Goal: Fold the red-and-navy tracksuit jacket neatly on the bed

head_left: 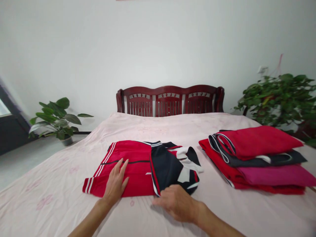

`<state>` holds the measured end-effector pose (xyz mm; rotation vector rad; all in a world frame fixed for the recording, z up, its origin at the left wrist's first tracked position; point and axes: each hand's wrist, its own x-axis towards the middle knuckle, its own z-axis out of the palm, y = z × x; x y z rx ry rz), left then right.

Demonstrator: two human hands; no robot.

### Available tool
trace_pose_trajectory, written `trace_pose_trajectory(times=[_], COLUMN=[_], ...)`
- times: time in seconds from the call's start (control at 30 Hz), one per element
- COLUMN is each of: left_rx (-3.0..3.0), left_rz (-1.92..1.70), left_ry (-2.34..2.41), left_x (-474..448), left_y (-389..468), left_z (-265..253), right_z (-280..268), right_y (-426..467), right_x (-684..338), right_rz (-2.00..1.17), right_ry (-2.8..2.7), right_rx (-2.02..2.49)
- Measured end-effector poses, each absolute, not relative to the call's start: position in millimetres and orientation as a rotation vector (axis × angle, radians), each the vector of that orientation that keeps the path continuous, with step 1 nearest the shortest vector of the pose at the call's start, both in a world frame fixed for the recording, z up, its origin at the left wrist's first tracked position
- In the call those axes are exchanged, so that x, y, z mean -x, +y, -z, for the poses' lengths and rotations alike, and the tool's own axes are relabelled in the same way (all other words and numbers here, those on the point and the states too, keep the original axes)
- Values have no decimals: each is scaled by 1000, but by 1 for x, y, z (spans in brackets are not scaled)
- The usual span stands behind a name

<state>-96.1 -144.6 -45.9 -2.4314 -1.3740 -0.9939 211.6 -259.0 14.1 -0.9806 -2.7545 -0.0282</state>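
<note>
A red zip-up track jacket (138, 156) with white stripes lies partly folded on the bed. Its navy, white and red part (168, 166) is folded in on the right side. My left hand (117, 181) rests flat on the red body, below the dark zip line, with its fingers spread. At the near edge of the navy part, my right hand (176, 202) has its fingers curled together against the fabric. Those fingertips are partly hidden, but they appear to pinch the jacket's edge.
A stack of folded red, navy and magenta clothes (261, 158) sits on the right of the bed. The pink floral bedsheet (56, 184) spreads around the jacket. Behind stands a dark wooden headboard (170, 98). Potted plants (58, 118) flank the bed on both sides.
</note>
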Motion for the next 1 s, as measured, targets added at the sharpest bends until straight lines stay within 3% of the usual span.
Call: trace_pose_trajectory(times=[0.27,0.37,0.53,0.73,0.9,1.0], left_rx=[2877,2964,2727,2902,2991,2909], left_rz=[704,844,1355,595,122,168], left_ry=[-877,-1018,-1498,-1721,-1875,-2034], left_x=[-11,-21,34,152,203,216], left_y=[-117,-104,-123,-199,-245,-253], left_z=[34,29,-20,-63,-27,-2], right_z=[19,31,37,35,33,28], right_y=[-300,-305,-311,-315,-317,-319], right_x=[-226,-234,-257,-275,-268,-269], right_rz=[34,19,-104,-249,-245,-248], right_ry=[-2734,-2628,-2278,-2279,-2361,-2327], right_rx=[920,998,1518,1690,1600,1547])
